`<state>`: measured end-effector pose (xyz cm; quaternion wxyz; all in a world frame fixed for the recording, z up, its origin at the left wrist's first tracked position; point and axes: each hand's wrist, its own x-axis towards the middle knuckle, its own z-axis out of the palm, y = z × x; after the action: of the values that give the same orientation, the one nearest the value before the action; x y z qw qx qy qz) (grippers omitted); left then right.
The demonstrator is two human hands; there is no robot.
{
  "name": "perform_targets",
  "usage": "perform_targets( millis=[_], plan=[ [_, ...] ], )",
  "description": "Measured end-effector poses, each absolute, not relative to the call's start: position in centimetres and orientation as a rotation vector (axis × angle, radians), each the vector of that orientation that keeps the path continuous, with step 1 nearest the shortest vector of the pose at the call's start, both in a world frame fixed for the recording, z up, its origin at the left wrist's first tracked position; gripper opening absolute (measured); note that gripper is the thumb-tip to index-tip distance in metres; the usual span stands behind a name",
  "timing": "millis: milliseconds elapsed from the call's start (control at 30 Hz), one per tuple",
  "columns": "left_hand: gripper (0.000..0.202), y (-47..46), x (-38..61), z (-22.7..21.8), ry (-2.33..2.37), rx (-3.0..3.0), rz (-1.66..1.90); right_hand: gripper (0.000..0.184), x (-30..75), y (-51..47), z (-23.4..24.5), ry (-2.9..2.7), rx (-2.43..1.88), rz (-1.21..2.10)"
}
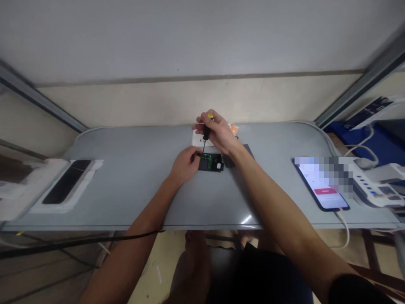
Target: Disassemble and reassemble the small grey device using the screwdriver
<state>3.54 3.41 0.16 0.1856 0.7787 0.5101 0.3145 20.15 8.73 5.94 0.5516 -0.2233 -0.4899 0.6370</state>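
An opened phone-like device lies on the grey table, its green circuit board showing. My left hand is closed around the device's left end and steadies it on the table. In my right hand is a screwdriver with a black handle and a yellow cap, held nearly upright. Its thin shaft reaches down to the upper left part of the board; the exact contact spot is too small to make out. Behind the device is a white sheet with small dark bits on it. A dark flat panel sits partly hidden under my right forearm.
A lit phone with a cable lies at the right, beside a white power strip. At the left, a dark phone-shaped slab rests on white material. An orange-patterned item is behind my right hand. A black cable crosses below the table's front edge.
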Motion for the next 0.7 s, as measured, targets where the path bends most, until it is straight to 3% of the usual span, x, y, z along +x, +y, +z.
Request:
perform_targets(
  millis=[167,400,700],
  plan=[
    [0.029,3.43,3.44,0.16,1.458,2.178,0.854,0.051,19.87,9.16,5.4,-1.241,-0.624,1.304],
    [0.026,3.52,3.32,0.04,1.451,2.182,0.87,0.053,19.96,8.45,6.28,-1.195,-0.503,1.529],
    [0.024,3.45,3.5,0.04,1.455,2.136,0.892,0.049,19.72,9.14,5.31,-1.082,-0.541,1.494]
  ],
)
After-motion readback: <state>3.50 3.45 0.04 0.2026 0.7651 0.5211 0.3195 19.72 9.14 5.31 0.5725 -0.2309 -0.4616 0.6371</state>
